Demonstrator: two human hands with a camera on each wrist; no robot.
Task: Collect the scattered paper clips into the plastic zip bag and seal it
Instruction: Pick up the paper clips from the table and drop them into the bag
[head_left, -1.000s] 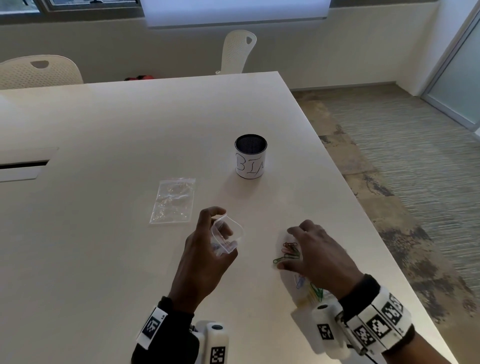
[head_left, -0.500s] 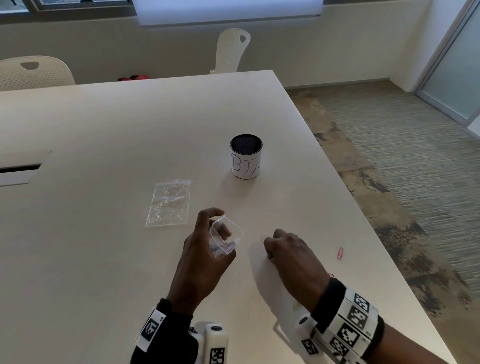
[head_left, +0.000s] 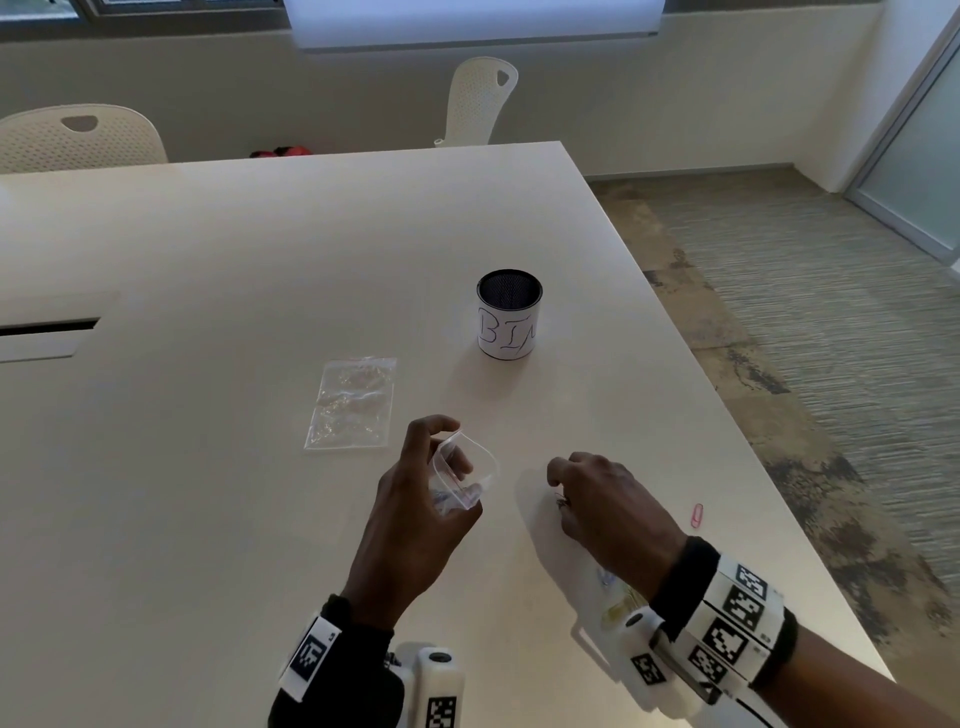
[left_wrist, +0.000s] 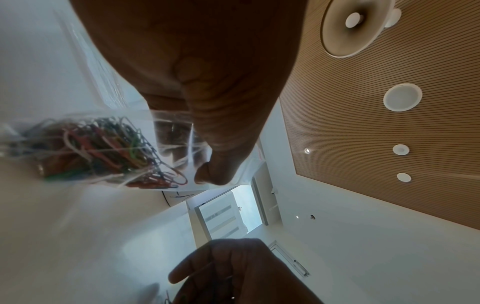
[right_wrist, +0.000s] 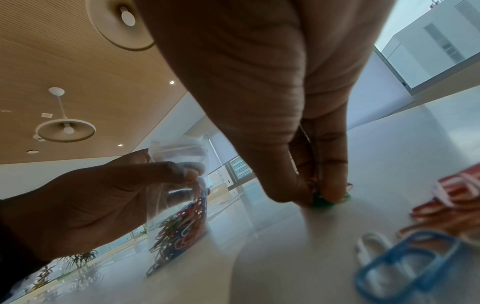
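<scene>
The left hand (head_left: 415, 499) is curled around a small clear plastic zip bag (head_left: 464, 475), holding it upright just above the pale surface (head_left: 208, 519) with its mouth open; the left wrist view shows a tangle of coloured paper clips (left_wrist: 101, 152) already inside. A second ago the right hand (head_left: 613, 506) was spread over a cluster of clips farther right; it has since drawn in toward the bag, and its fingertips (right_wrist: 332, 191) are now pinched together on a few gathered clips (right_wrist: 320, 197), green and red, still touching the surface close beside the bag. That move has uncovered a single pink paper clip (head_left: 697, 514) lying apart near the right edge, and the right wrist view shows more loose ones, a blue clip (right_wrist: 405, 267) among them, behind the hand. So another batch looks ready to be lifted into the bag, yet collection is not finished and sealing is some way off. A second clear plastic bag (head_left: 353, 402) lies flat farther back, and a white cylindrical cup with handwriting (head_left: 508, 317) stands beyond it, both untouched.
</scene>
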